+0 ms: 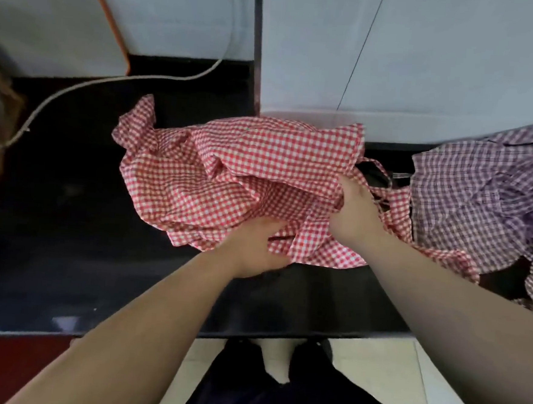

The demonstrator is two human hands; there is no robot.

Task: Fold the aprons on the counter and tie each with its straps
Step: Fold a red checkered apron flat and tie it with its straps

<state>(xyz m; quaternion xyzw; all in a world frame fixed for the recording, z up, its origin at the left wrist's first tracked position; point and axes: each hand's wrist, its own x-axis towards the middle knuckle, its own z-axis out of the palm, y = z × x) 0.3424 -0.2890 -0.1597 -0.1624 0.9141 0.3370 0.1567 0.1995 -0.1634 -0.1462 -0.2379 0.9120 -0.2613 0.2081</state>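
A person's two hands work a crumpled red apron on a black surface, seen from above. The right hand is clamped on a bunch of the checked cloth at the apron's right side, fingers curled into the folds. The left hand, nearer the person and to the left of the right hand, holds the apron's near edge, with cloth caught between thumb and fingers, though motion blur softens the detail. The apron lies unfolded, spreading away from both hands toward the white wall, one corner standing up far to the left of the left hand. A thin red strap loops out just beyond the right hand. Further to the right of that hand, a purple apron sits in a loose heap on the same surface, its edge touching the red cloth. A pale cord trails across the surface well beyond the left hand. Below both forearms, light floor tiles and the person's dark trousers show.
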